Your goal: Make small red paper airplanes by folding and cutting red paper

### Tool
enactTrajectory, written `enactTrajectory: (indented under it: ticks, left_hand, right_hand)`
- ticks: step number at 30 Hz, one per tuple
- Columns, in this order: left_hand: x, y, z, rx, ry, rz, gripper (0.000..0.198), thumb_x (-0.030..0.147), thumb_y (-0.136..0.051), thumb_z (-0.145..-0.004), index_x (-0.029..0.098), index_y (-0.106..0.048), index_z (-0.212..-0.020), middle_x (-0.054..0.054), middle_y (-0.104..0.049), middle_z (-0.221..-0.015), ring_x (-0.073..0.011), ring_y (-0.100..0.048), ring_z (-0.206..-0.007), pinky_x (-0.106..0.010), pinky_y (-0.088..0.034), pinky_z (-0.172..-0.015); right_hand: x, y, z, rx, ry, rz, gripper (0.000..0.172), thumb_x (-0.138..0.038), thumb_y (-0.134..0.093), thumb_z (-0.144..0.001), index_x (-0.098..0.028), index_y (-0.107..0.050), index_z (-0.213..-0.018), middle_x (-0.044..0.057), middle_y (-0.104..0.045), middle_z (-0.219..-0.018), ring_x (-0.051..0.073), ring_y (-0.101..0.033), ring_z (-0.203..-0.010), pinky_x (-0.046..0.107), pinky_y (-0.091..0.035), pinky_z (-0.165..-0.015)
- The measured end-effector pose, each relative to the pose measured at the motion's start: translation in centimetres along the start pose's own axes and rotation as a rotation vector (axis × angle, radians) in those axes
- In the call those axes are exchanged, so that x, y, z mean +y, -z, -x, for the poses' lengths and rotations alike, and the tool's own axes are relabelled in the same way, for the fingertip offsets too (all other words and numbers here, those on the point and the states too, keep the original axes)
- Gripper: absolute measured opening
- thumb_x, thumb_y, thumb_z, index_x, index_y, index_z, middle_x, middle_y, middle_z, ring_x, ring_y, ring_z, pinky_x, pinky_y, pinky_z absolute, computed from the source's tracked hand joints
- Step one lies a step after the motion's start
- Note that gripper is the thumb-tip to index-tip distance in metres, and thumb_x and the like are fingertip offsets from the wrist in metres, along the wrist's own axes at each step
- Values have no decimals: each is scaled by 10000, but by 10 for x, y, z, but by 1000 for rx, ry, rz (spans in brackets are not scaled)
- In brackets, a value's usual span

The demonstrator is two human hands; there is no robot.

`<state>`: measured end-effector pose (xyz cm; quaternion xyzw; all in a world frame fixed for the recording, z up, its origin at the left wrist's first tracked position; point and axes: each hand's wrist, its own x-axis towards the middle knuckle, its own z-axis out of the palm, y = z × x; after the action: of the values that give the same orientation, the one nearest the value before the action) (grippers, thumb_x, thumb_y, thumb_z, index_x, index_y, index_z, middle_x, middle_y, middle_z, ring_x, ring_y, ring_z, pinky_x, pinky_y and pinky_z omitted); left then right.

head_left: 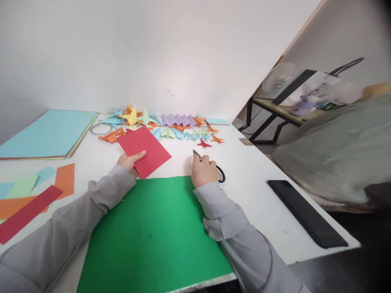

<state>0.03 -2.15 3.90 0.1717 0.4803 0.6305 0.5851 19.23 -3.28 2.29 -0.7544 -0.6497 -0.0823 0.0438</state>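
My left hand (pixel 130 161) pinches the near corner of a red square of paper (pixel 144 150), thumb on top, lifting it slightly off the white table (pixel 253 171). My right hand (pixel 204 171) is closed around a pair of black-handled scissors (pixel 220 173), whose closed blades (pixel 197 154) point away from me and rest low over the table. Both hands sit just beyond the far edge of a large green sheet (pixel 152 236) lying in front of me.
Several folded paper shapes (pixel 161 124) lie by the wall, with a tape ring (pixel 100 129) beside them. A stack of coloured sheets (pixel 49 132) and paper offcuts (pixel 33 195) are at left. A black phone (pixel 305 213) lies at right near the table's edge.
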Motion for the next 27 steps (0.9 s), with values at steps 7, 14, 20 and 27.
enactTrajectory:
  ticks: [7, 14, 20, 27]
  left_hand:
    - [1, 1, -2, -13, 10, 8, 261, 4, -631, -667, 91, -638, -913, -106, -702, -763, -212, -676, -642, -371, -578, -678]
    - [2, 1, -2, -20, 20, 36, 220, -5, -613, -681, 77, -637, -884, -104, -692, -726, -203, -668, -593, -372, -582, -651]
    - [4, 1, -1, -2, 23, 16, 167, -7, -601, -689, 83, -639, -824, -79, -685, -672, -188, -663, -579, -360, -583, -652]
    - [3, 0, -1, 19, -15, 51, 188, 12, -651, -658, 82, -644, -833, -104, -693, -779, -200, -671, -660, -371, -576, -691]
  right_hand:
    - [2, 5, -3, -65, 86, -96, 351, -53, -415, -766, -103, -549, -1088, 196, -504, -1031, 278, -512, -901, 356, -371, -745]
    - [4, -3, -11, 27, -7, -415, 363, -195, -515, -747, -151, -578, -1102, 138, -527, -978, 236, -565, -830, 337, -416, -759]
    - [-1, -4, -14, 63, -53, -909, 437, -147, -627, -579, -148, -625, -1016, 55, -555, -828, 181, -560, -748, 317, -450, -733]
    - [-7, 12, -9, -691, -165, -1932, 350, -360, -654, -658, -158, -554, -925, -30, -563, -530, 83, -452, -413, 199, -363, -388]
